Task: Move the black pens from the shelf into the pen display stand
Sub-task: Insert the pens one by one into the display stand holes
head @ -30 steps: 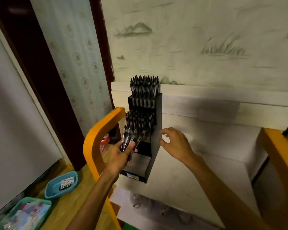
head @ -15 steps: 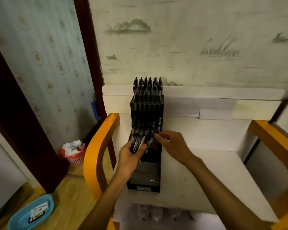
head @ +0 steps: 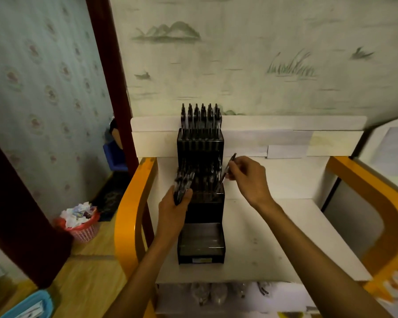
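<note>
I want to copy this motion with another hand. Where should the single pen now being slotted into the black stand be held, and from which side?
Probably by its upper barrel, from the right. The single black pen leans tilted, its lower end at the right edge of the black tiered pen display stand, its top end free. The right hand pinches it there; the left hand, holding a bundle of black pens, occupies the other side.
</note>
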Demonstrator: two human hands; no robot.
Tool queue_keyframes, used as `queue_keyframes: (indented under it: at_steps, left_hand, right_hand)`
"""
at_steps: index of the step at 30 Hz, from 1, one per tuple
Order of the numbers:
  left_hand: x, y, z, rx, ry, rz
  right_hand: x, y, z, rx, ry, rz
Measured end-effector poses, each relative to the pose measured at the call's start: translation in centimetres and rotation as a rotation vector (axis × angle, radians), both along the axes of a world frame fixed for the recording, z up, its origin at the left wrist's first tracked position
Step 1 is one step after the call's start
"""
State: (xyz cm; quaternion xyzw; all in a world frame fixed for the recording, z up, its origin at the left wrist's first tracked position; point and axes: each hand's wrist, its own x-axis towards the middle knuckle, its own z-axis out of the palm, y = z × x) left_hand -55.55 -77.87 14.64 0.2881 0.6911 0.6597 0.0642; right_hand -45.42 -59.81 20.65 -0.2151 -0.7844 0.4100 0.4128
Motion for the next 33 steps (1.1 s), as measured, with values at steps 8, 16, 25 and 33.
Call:
queue_keyframes:
  at_steps: [8,16,25,33]
  left_hand:
    - [-1.0,-1.0,0.0,0.143,-0.197,-0.128]
    - [-2.3,-1.0,0.5,0.192,-0.231,-0.131]
    - [-2.4,-1.1,0.2,0.145,-0.117,-0.137]
    - [-2.3,-0.9,-0.3,0.111,-0.175,-0.108]
  right_hand:
    - [-1.2,0.4,0.9,0.347,-0.132,-0.084]
    - [-2.2,0.3,0.4,0.378,-0.209,-0.097]
    - [-1.7,-0.5,-2.4,0.388,-0.434,-0.112]
    - [-1.6,-2.9,-2.2,0.158,-0.229,-0.056]
